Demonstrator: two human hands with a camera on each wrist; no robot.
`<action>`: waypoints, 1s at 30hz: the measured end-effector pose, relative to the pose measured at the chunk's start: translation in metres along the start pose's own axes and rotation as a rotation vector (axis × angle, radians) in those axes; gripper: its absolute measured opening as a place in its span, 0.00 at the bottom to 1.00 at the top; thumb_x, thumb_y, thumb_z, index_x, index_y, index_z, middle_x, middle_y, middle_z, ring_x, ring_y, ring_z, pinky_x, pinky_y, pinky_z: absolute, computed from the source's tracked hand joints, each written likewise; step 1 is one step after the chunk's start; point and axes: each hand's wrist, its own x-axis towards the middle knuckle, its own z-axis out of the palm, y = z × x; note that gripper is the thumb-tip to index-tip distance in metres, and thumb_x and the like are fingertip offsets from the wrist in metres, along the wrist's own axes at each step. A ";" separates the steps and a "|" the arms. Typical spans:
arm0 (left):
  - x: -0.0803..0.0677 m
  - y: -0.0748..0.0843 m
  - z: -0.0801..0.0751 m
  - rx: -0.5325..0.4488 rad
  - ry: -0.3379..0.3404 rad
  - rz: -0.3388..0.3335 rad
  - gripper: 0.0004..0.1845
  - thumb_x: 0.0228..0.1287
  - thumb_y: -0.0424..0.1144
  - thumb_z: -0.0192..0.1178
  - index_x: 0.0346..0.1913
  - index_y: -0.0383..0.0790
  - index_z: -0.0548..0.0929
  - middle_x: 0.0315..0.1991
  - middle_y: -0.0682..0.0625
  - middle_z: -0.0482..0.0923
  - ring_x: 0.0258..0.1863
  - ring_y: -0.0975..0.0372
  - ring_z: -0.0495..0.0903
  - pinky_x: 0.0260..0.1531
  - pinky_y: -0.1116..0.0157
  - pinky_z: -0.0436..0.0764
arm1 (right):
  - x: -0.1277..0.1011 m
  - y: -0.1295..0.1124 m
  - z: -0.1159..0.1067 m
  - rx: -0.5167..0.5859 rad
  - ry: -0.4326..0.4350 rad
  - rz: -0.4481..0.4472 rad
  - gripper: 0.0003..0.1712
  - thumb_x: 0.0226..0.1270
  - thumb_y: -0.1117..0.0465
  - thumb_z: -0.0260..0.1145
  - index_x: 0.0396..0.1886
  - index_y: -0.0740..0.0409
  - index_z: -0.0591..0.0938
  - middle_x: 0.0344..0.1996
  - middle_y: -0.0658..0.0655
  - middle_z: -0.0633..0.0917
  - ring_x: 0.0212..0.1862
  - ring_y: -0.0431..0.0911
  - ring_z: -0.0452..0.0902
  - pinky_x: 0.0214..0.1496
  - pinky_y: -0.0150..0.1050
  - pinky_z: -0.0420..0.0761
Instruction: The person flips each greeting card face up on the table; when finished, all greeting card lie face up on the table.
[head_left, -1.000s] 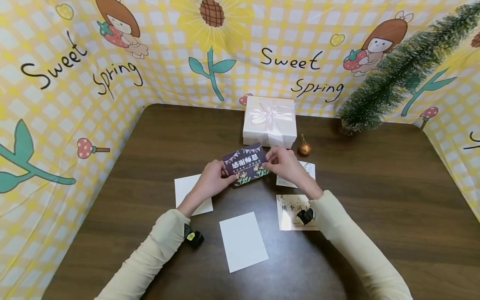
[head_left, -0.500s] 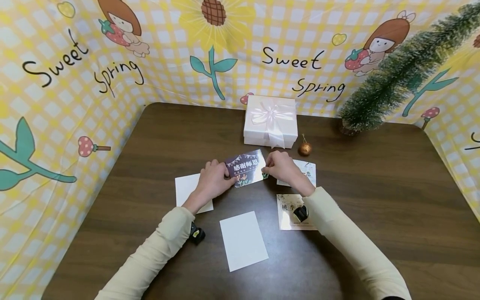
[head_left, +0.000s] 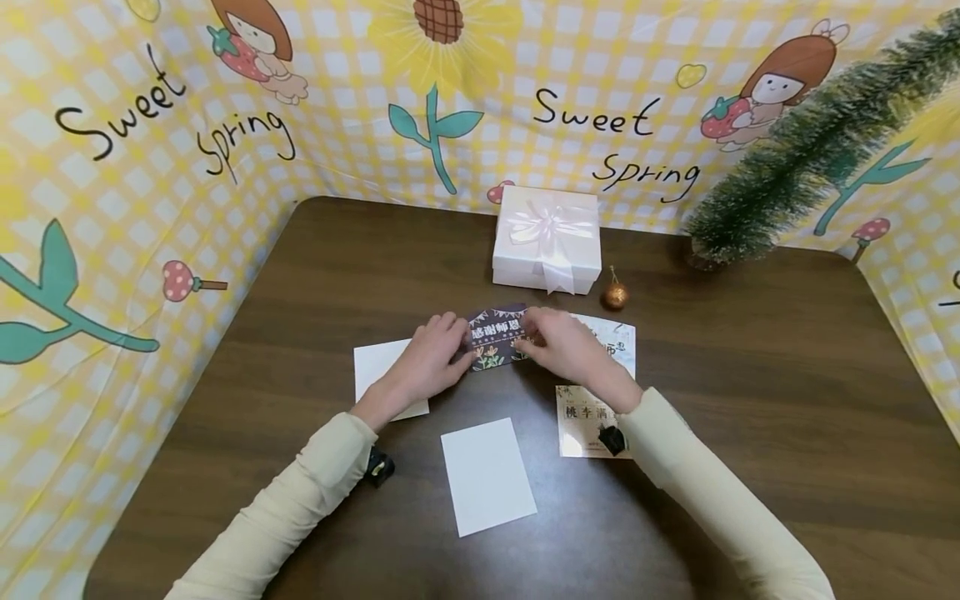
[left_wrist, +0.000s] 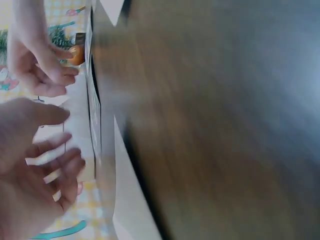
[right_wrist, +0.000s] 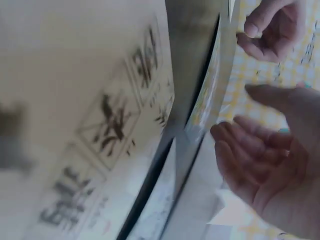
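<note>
A dark purple greeting card [head_left: 495,335] printed with white characters, bunting and flowers lies on the table between both hands. At its left edge is my left hand [head_left: 429,358], over part of a white card [head_left: 375,367]. My right hand [head_left: 566,348] hovers at its right edge, overlapping a pale printed card [head_left: 621,340]. In the left wrist view, the left hand [left_wrist: 25,170] has spread fingers with nothing between them. The right wrist view shows my right hand [right_wrist: 270,160] loosely curved and holding nothing, beside the card [right_wrist: 206,92] seen nearly edge-on.
A white gift box [head_left: 547,237] with a pink ribbon bow stands behind the cards, beside a copper bauble [head_left: 615,296]. A small artificial tree [head_left: 750,208] is at the back right. Nearer the front lie a blank white card [head_left: 487,477] and a cream printed card [head_left: 581,417].
One second ago both hands gripped the purple card, tilted above the table. It has been lowered flat and let go, and both hands' fingers have loosened at its edges.
</note>
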 end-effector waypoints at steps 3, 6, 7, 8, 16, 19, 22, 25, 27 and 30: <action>-0.012 0.001 -0.003 0.093 -0.038 0.134 0.08 0.67 0.38 0.60 0.45 0.38 0.78 0.42 0.47 0.75 0.44 0.53 0.72 0.44 0.53 0.72 | -0.017 -0.009 0.005 -0.074 -0.027 -0.202 0.22 0.65 0.55 0.68 0.52 0.66 0.79 0.46 0.61 0.84 0.48 0.51 0.81 0.51 0.44 0.81; -0.029 0.005 -0.006 0.174 -0.094 0.243 0.10 0.69 0.37 0.57 0.49 0.38 0.79 0.48 0.46 0.77 0.50 0.53 0.73 0.48 0.52 0.73 | -0.039 -0.017 0.012 -0.149 -0.058 -0.386 0.27 0.63 0.53 0.69 0.56 0.65 0.78 0.50 0.61 0.82 0.52 0.52 0.80 0.55 0.44 0.79; -0.036 0.006 -0.008 0.195 -0.109 0.274 0.10 0.70 0.36 0.56 0.50 0.38 0.80 0.49 0.46 0.77 0.52 0.53 0.73 0.49 0.52 0.73 | -0.047 -0.019 0.015 -0.173 -0.069 -0.437 0.28 0.63 0.52 0.70 0.57 0.65 0.77 0.52 0.61 0.82 0.53 0.52 0.79 0.56 0.44 0.78; -0.043 0.008 -0.008 0.218 -0.121 0.305 0.11 0.70 0.35 0.55 0.52 0.38 0.80 0.50 0.46 0.78 0.53 0.53 0.73 0.50 0.53 0.73 | -0.054 -0.022 0.017 -0.194 -0.082 -0.479 0.30 0.63 0.51 0.69 0.58 0.65 0.77 0.53 0.61 0.82 0.55 0.52 0.78 0.58 0.44 0.77; -0.088 0.010 -0.009 0.360 -0.146 0.438 0.18 0.62 0.30 0.59 0.55 0.39 0.80 0.53 0.50 0.79 0.55 0.55 0.73 0.49 0.58 0.72 | -0.094 -0.037 0.030 -0.335 -0.163 -0.616 0.36 0.65 0.45 0.66 0.64 0.65 0.73 0.61 0.60 0.78 0.62 0.51 0.74 0.65 0.43 0.71; -0.096 0.010 -0.008 0.383 -0.139 0.458 0.18 0.61 0.30 0.61 0.55 0.40 0.81 0.52 0.51 0.80 0.54 0.56 0.73 0.49 0.59 0.72 | -0.100 -0.040 0.032 -0.372 -0.196 -0.617 0.38 0.65 0.43 0.65 0.65 0.66 0.72 0.62 0.60 0.77 0.64 0.51 0.72 0.66 0.43 0.70; -0.099 0.010 -0.008 0.405 -0.146 0.474 0.17 0.61 0.30 0.61 0.54 0.42 0.82 0.52 0.53 0.81 0.54 0.57 0.73 0.48 0.59 0.72 | -0.103 -0.043 0.032 -0.401 -0.224 -0.610 0.40 0.65 0.41 0.65 0.66 0.65 0.71 0.64 0.59 0.76 0.65 0.51 0.71 0.67 0.43 0.69; -0.098 0.010 -0.007 0.436 -0.159 0.492 0.14 0.61 0.31 0.62 0.50 0.44 0.84 0.51 0.54 0.82 0.53 0.58 0.74 0.46 0.60 0.72 | -0.104 -0.045 0.032 -0.417 -0.241 -0.605 0.43 0.63 0.39 0.65 0.67 0.64 0.70 0.65 0.59 0.74 0.66 0.51 0.70 0.67 0.43 0.68; -0.097 0.012 -0.007 0.457 -0.164 0.502 0.13 0.60 0.31 0.62 0.47 0.45 0.84 0.50 0.55 0.82 0.52 0.58 0.74 0.45 0.61 0.72 | -0.105 -0.047 0.032 -0.434 -0.251 -0.609 0.45 0.62 0.36 0.65 0.68 0.64 0.70 0.65 0.58 0.74 0.66 0.51 0.69 0.68 0.43 0.67; -0.096 0.014 -0.009 0.494 -0.171 0.508 0.13 0.58 0.31 0.64 0.46 0.45 0.85 0.48 0.55 0.82 0.50 0.58 0.74 0.44 0.61 0.72 | -0.107 -0.049 0.032 -0.455 -0.257 -0.633 0.47 0.59 0.34 0.65 0.67 0.63 0.71 0.65 0.58 0.74 0.65 0.50 0.69 0.68 0.42 0.67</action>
